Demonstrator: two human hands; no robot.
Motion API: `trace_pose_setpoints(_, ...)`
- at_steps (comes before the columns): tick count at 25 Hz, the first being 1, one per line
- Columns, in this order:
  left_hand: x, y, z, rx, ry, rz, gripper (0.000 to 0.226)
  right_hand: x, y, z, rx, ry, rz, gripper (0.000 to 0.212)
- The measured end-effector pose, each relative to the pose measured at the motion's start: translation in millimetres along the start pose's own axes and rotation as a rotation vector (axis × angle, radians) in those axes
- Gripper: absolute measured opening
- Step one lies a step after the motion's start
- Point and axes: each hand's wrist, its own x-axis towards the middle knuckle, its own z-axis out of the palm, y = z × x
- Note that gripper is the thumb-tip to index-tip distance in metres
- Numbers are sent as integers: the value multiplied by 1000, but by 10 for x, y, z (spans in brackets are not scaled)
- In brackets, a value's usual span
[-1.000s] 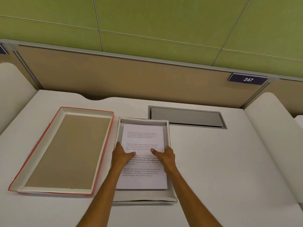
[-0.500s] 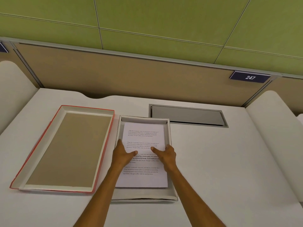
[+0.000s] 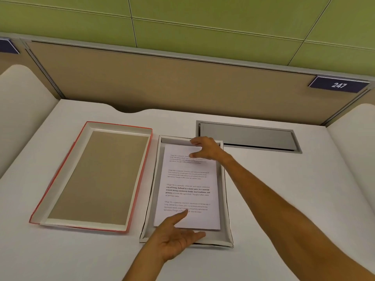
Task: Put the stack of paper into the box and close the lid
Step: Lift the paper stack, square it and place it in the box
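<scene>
We see the box point(image 3: 226, 201) lying open on the white table point(image 3: 284, 199), and we take it as our landmark. The paper point(image 3: 188, 183) lies flat inside it, printed side up, with bare box floor showing along the near end and a narrow strip at the far end.

Our right hand point(image 3: 205, 149) reaches to the far end of the box. Its fingers point(image 3: 195, 141) are spread loosely and curl over the far edge of the paper, while the thumb presses on the sheet just below; they are not clamped on anything we can make out. Our left hand point(image 3: 174, 241) sits at the near end of the box, palm turned partly up and fingers open. The index finger rests on the near part of the paper, and the other fingers lie along the near floor of the box, just beside the paper's lower edge. Neither hand lifts the paper.

The lid point(image 3: 89, 177) lies to the left of the box, just beside it, inside up, showing its brown lining and red outer rim. Beyond the box, to the right, a grey cable hatch point(image 3: 247, 136) is set into the table. A sign point(image 3: 338, 85) reading 247 hangs on the partition farther right.
</scene>
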Motion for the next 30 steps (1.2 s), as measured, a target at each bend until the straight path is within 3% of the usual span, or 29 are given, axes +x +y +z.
trace_pose_setpoints(7, 194, 88, 18, -9, 80, -11, 27, 312, 37, 42, -160, -160, -42, 72)
trace_pose_setpoints(24, 301, 136, -130, 33, 6, 6, 50, 329, 71, 147, -155, -104, -34, 75)
trace_pose_setpoints(28, 66, 198, -194, 130, -79, 17, 72, 255, -49, 77, 49, -19, -5, 71)
trace_pose_setpoints(30, -160, 401, -203, 209, -128, 136, 78, 160, -213, 108, 191, 83, 15, 70)
